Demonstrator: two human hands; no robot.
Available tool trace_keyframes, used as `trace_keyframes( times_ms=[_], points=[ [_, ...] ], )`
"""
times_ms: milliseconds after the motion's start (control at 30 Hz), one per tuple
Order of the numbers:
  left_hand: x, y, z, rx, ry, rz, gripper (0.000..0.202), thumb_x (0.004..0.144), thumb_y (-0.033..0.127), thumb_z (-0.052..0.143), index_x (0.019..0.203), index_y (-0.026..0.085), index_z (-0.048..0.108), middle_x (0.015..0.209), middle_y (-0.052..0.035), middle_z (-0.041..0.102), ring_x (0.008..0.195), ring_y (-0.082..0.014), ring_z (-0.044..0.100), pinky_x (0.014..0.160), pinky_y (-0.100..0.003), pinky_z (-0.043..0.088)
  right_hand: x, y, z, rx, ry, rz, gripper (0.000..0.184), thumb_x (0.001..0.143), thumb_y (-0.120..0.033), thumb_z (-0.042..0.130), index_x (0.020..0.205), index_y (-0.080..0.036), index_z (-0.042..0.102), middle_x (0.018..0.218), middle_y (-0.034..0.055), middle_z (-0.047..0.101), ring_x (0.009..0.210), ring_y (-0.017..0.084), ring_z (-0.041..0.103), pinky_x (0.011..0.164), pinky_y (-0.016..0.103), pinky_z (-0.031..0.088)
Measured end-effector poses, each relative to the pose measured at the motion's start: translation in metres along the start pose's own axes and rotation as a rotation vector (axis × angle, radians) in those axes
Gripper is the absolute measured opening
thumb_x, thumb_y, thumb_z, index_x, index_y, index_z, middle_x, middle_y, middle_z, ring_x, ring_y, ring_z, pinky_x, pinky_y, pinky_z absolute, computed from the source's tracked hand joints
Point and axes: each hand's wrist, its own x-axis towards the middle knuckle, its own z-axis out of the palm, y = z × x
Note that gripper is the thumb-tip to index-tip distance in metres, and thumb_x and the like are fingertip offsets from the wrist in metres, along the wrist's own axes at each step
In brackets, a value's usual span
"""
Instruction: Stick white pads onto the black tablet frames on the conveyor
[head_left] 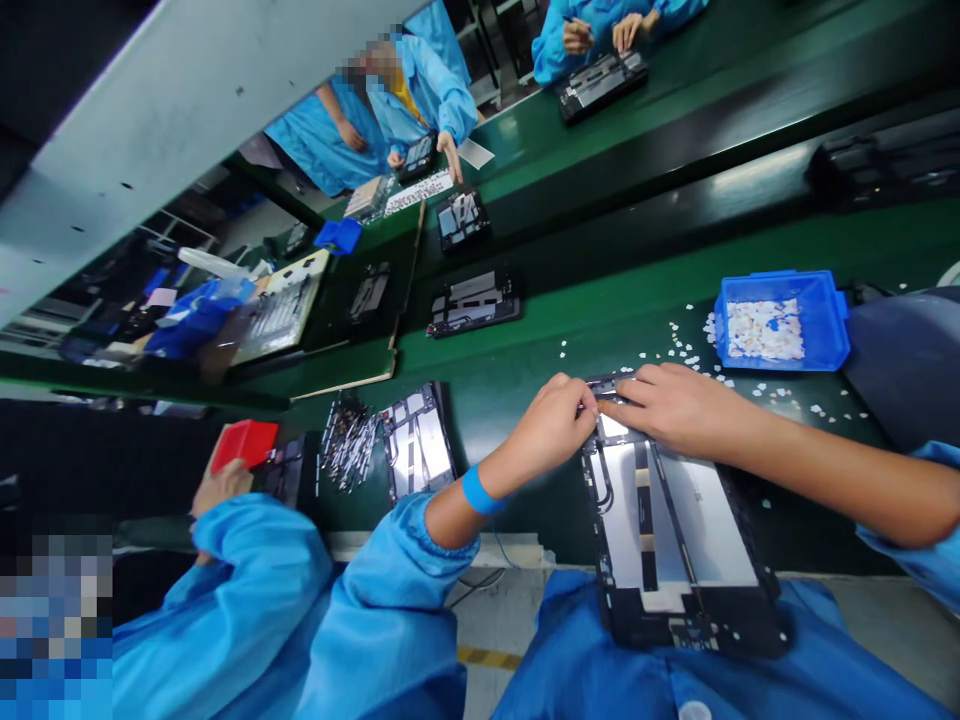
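Observation:
An opened tablet (679, 515), its silver battery plates and black frame exposed, lies tilted with its near end over my lap and its far end at the bench edge. My left hand (551, 425), with a blue wristband, is closed in a pinch at the tablet's far left corner; whatever is between the fingertips is too small to make out. Across the far end of the same tablet rests my right hand (679, 405), fingers stretched out towards the left fingertips. Small white pieces (690, 350) are scattered on the green bench beyond this hand.
A blue bin (836, 320) of white pieces stands at the right. To the left are another opened tablet (420, 440) and a pile of thin strips (351, 440). A neighbour's hand (225, 485) is by a red tray (244, 445). More tablets (475, 300) lie along the bench; co-workers sit opposite.

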Motion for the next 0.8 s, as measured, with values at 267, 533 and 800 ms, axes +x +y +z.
trace_keyframes(
  times_ms=[267,533,800],
  points=[
    [0.008,-0.015,0.021,-0.525,0.040,-0.292,0.021,0.084,0.009,0.063,0.092,0.022,0.048,0.078,0.0062,0.045,0.068,-0.0104,0.045,0.061,-0.024,0.035,-0.004,0.003,0.002,0.004,0.024,-0.019,0.042,0.099,-0.016,0.057,0.141,-0.019,0.064,0.111,0.0120,0.070,0.091,0.024,0.052,0.073,0.035,0.035],
    [-0.003,-0.005,0.031,-0.427,0.183,-0.238,0.019,0.086,0.013,0.062,0.100,0.021,0.052,0.093,0.0005,0.054,0.089,-0.0152,0.055,0.080,-0.028,0.048,0.000,0.000,0.003,0.036,0.073,0.004,0.037,0.101,-0.014,0.053,0.133,-0.017,0.070,0.110,0.0131,0.073,0.091,0.024,0.058,0.077,0.036,0.043],
    [-0.070,-0.017,0.059,-0.538,0.299,-0.272,0.058,0.102,0.034,0.052,0.156,0.019,0.037,0.133,-0.0136,0.053,0.116,-0.0224,0.056,0.111,-0.045,0.047,-0.094,-0.027,-0.024,0.253,0.134,0.789,0.038,0.104,-0.040,0.049,0.126,-0.024,0.075,0.121,0.0146,0.076,0.107,0.038,0.073,0.088,0.053,0.058]
  ],
)
